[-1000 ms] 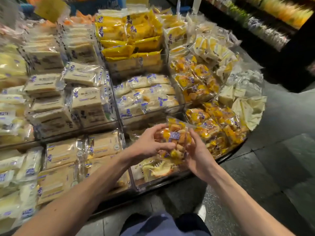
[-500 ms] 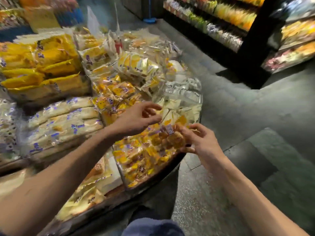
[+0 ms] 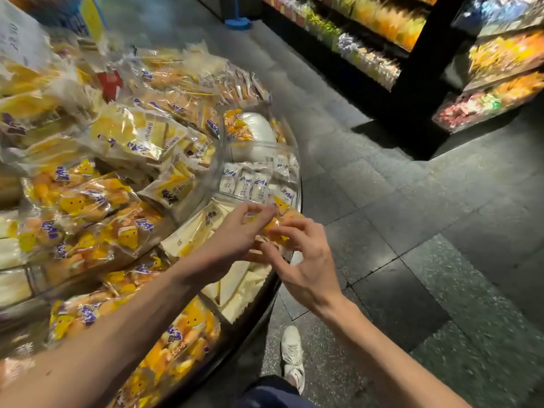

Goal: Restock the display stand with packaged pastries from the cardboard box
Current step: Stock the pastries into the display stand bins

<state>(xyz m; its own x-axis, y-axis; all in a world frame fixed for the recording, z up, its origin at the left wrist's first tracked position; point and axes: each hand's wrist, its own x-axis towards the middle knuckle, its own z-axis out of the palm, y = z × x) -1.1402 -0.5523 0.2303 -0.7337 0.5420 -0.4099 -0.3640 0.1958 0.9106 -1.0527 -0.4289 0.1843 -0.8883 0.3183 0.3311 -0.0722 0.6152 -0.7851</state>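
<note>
Head view: both hands meet over the right edge of the round display stand. The left hand reaches in from the lower left, its fingers curled over the top of a clear pastry packet filled with orange-yellow pieces. The right hand comes from the lower right with spread, bent fingers, their tips pinching the packet's near side. The packet hangs just above the stand's outer compartments.

Clear dividers split the stand into sections. Under the hands, one section holds cream wedge-shaped packets. Just behind it, at the right edge, another holds small white packets standing in rows. Towards the near edge, a section is heaped with orange pastry bags. Higher tiers on the left carry more yellow and orange bags, blurred.

A white shoe stands on the grey tiled floor beside the stand. A dark shelf unit of goods stands at the upper right.
</note>
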